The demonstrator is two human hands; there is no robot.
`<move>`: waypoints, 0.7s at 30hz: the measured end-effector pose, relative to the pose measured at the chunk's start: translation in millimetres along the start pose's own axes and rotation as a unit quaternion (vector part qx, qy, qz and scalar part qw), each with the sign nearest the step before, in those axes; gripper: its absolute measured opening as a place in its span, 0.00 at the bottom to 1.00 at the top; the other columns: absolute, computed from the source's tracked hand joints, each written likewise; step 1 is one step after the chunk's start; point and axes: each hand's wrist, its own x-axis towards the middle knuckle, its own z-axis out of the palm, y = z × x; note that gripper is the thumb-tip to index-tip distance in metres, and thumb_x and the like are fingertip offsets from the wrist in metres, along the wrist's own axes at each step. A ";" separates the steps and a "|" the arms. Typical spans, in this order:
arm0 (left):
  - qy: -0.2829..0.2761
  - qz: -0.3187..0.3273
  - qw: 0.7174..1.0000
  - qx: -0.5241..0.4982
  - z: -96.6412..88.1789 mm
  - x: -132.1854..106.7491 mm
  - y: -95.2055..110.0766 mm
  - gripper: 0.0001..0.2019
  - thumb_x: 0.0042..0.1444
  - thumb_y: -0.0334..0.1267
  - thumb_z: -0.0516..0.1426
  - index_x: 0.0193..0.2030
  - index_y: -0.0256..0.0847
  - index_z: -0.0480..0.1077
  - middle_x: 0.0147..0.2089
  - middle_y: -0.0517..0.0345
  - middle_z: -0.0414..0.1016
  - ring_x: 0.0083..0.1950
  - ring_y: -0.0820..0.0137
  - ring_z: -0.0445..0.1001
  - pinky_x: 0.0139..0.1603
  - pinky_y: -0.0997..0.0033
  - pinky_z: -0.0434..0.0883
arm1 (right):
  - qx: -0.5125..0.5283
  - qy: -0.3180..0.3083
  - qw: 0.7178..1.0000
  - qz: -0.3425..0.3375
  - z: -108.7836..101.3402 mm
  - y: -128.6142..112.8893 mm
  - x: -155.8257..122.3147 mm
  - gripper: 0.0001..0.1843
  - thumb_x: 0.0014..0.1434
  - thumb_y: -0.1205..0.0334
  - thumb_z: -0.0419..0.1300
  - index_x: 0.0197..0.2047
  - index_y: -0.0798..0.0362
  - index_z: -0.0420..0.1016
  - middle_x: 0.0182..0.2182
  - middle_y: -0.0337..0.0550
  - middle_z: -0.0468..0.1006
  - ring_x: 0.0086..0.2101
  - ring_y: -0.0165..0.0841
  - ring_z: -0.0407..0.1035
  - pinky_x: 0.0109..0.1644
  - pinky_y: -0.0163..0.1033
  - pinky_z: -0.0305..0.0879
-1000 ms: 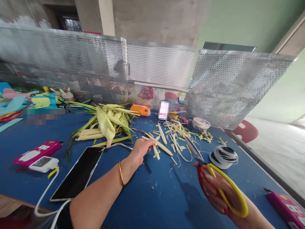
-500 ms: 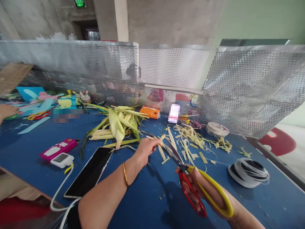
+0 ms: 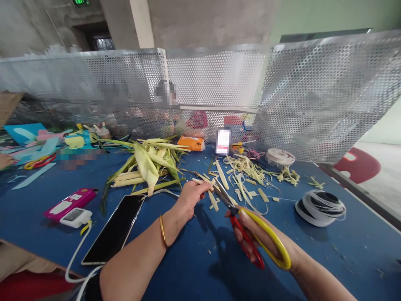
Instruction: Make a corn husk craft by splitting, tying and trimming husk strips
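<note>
My left hand is closed, pinching a small pale piece of corn husk between thumb and fingertips. In my right hand is a pair of scissors with one red and one yellow handle. Their slightly parted blades point away from me, with the tips right by the pinched husk; whether they touch it I cannot tell. Just beyond my hands, cut husk strips lie scattered on the blue table. A heap of green and pale corn husks sits left of them.
Left of my arm lie a dark-screened phone, a magenta box and a white cabled device. A spool of white line stands at right. Behind are an orange packet, a tape roll and a perforated metal screen.
The scissors have moved left, bringing their tips closer to the husk piece in my left hand. The view has shifted a little, so the table things appear further left. Both grips stay the same.
</note>
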 end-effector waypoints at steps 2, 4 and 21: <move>-0.003 -0.002 1.000 0.001 1.4 -1.4 1.1 0.10 0.37 0.41 0.62 0.22 0.36 0.74 0.24 0.58 0.73 0.22 0.78 0.57 0.25 0.73 0.51 | -0.042 0.001 0.999 0.001 1.9 -4.2 -1.3 0.34 0.53 0.28 0.54 0.44 0.51 0.67 0.25 0.34 0.68 0.16 0.24 0.61 0.16 0.31 0.62; -0.003 0.002 1.000 0.006 2.1 -2.3 2.2 0.10 0.38 0.42 0.62 0.22 0.36 0.74 0.25 0.58 0.73 0.23 0.77 0.58 0.25 0.73 0.52 | -0.094 0.008 0.995 0.005 4.1 -8.5 -2.5 0.34 0.52 0.27 0.54 0.42 0.52 0.67 0.25 0.33 0.66 0.16 0.24 0.60 0.15 0.30 0.59; -0.016 0.018 0.999 0.025 3.1 -2.6 0.7 0.06 0.38 0.38 0.60 0.20 0.36 0.75 0.21 0.61 0.70 0.22 0.77 0.57 0.25 0.74 0.54 | -0.278 0.126 0.950 -0.070 3.0 -1.3 4.3 0.21 0.57 0.42 0.59 0.41 0.50 0.73 0.22 0.32 0.64 0.24 0.28 0.58 0.27 0.32 0.57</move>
